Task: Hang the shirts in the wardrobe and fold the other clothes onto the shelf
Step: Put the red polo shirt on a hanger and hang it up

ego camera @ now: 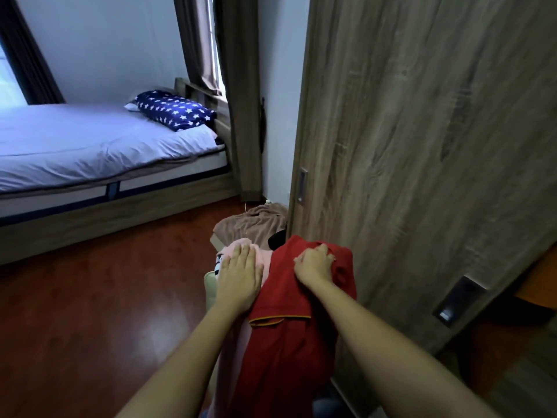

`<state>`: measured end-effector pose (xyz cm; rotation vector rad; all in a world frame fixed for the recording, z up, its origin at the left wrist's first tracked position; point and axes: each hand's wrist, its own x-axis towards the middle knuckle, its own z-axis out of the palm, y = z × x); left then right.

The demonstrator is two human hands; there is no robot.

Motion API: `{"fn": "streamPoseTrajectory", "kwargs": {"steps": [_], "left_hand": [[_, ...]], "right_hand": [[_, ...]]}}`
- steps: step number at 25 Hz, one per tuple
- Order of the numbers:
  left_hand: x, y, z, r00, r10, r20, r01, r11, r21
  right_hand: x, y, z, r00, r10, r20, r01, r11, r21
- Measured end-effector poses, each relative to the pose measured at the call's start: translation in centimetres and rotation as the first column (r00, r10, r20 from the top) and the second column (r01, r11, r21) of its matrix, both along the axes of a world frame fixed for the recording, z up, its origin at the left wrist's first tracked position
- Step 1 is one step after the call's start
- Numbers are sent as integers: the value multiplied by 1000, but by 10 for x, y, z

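Up close, left hand point(239, 277) flat, fingers straight on pink garment point(265, 260), right hand point(315, 263) clutching red shirt point(289, 303)

The bed point(90, 146) with a pillow point(174, 111) on it lies upper left, wardrobe door point(422, 146) right, heap of clothes point(289, 327) lower centre between them.

The glossy red-brown floor point(90, 321) carries a wood-framed bed point(120, 217), its pale sheet bearing a navy star-printed pillow point(176, 111) at the head end, and, near the bed's corner, a heap of clothes, perhaps in a container, with a red garment point(289, 342) foremost and a crumpled tan cloth point(253, 224) behind.
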<state>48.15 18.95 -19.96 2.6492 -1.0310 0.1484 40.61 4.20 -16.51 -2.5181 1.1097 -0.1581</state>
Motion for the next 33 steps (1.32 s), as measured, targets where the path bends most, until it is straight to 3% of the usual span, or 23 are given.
{"fn": "streamPoseTrajectory", "kwargs": {"steps": [2, 3, 6, 7, 8, 9, 11, 13, 15, 18, 19, 21, 24, 27, 29, 33], "left_hand": [[2, 1, -4, 1000, 4, 2, -4, 1000, -20], [2, 1, -5, 1000, 7, -1, -7, 1000, -29], [0, 1, -7, 1000, 0, 6, 0, 999, -48], [0, 1, -7, 1000, -1, 7, 1, 998, -64], [1, 1, -7, 1000, 4, 15, -3, 997, -78], [1, 2, -7, 1000, 7, 23, -5, 997, -79], [0, 3, -7, 999, -2, 32, 4, 997, -75], [-1, 5, -7, 1000, -4, 6, 4, 996, -91], [-1, 5, -3, 1000, 12, -26, -14, 994, -106], [-7, -6, 26, 982, 75, -172, -115, 966, -233], [-12, -16, 43, 971, 42, -234, -115, 944, -309], [-24, -41, 81, 937, -174, -303, 5, 875, -484], [-57, -91, 135, 784, -551, -285, 312, 747, -587], [-85, -133, 161, 710, -688, -147, 491, 635, -596], [-108, -153, 175, 672, -737, -76, 512, 536, -671], [-171, -172, 224, 545, -836, -68, 421, 343, -839]], "right_hand": [[-2, -4, -1, 995, -79, 64, 77, 996, 33], [-5, -7, 3, 969, -182, 169, 167, 981, 102], [-8, -16, 24, 675, -612, 412, 432, 781, 451], [-4, -17, 33, 607, -677, 415, 412, 715, 565], [-1, -18, 42, 611, -672, 418, 354, 704, 615], [-1, -19, 48, 690, -592, 416, 287, 751, 594], [-16, -23, 65, 908, -280, 311, 152, 913, 378], [-32, -29, 81, 963, -41, 267, 21, 997, 81], [-53, -36, 103, 899, 88, 429, -49, 994, -102], [-79, -42, 141, 760, 121, 639, -56, 991, -122], [-90, -44, 152, 730, 120, 673, -35, 990, -138], [-111, -49, 171, 670, 99, 736, 8, 990, -140], [-150, -64, 205, 614, 79, 785, 99, 979, -176], [-202, -78, 246, 575, 58, 816, 217, 951, -220], [-250, -91, 267, 593, -4, 805, 332, 912, -240], [-344, -118, 281, 614, -121, 780, 483, 840, -249]]}}
